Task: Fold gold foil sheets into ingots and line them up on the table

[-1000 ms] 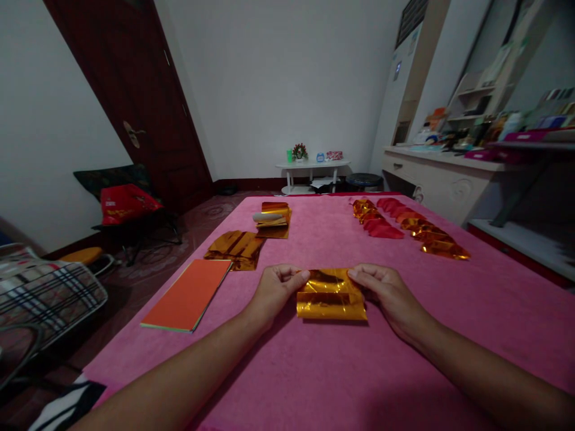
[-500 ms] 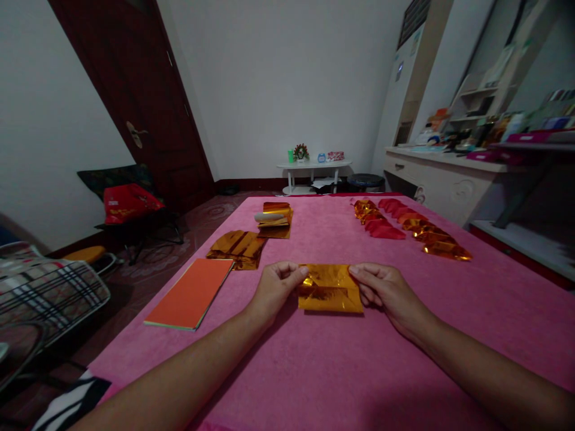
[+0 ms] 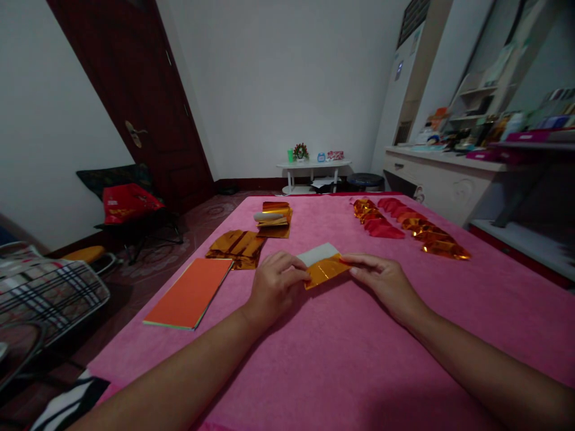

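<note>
A folded gold foil sheet (image 3: 324, 267) lies on the pink table (image 3: 341, 353) between my hands, its white back showing along the far edge. My left hand (image 3: 275, 286) pinches the sheet's left end with thumb and fingers closed. Fingertips of my right hand (image 3: 383, 281) press on its right end, the fingers held together and bent.
An orange paper stack (image 3: 190, 293) lies at the left. Beyond it are loose gold sheets (image 3: 236, 246) and a gold pile with a white object on top (image 3: 274, 218). A row of folded gold and red pieces (image 3: 406, 228) runs along the far right.
The gold sheet has been folded narrower and turned at an angle, with its white back now showing. Both hands have moved a little farther from me with it.
</note>
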A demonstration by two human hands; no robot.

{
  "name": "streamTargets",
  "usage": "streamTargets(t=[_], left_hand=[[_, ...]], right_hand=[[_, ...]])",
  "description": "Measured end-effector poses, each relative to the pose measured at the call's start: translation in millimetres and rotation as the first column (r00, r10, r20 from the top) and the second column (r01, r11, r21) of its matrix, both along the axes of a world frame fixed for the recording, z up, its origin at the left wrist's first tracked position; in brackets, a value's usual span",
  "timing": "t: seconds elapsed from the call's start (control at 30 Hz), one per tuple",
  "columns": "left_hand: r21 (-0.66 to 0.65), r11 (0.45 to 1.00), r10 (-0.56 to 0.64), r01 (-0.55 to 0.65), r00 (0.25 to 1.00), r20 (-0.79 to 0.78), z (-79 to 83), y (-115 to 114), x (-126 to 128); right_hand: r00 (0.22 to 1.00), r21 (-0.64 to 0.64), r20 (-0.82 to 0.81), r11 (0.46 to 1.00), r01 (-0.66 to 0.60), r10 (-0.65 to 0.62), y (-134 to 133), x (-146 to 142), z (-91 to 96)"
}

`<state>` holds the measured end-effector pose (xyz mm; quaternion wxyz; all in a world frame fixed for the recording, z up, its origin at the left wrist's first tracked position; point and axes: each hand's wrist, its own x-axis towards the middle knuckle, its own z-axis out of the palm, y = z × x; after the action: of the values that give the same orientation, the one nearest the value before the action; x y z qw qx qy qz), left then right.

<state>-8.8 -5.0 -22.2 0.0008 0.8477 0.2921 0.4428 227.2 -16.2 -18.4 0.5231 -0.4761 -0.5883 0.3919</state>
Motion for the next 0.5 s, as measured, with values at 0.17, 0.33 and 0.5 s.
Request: streamTargets(t=[0.17,0.33,0.5], left_hand=[[0.144,0.989,0.052,-0.021,0.976,-0.213,2.5,-6,0],[0.066,0.997,0.039,-0.03,0.99,-0.134,-1.1,4,-4],[-0.106,0.993,0.049,-0.046,0.999,0.021,-5.7,24,-12]], right_hand=[[0.982,-0.146,-0.175,0.984,-0.1,0.074,4,2,-5.7],[0.994,-0.069,-0.045,0.992,-0.102,0.099,2,2,-3.1],[0.955,0.144,0.275,0.978,-0.152,0.108,-3,-6,-3.9]])
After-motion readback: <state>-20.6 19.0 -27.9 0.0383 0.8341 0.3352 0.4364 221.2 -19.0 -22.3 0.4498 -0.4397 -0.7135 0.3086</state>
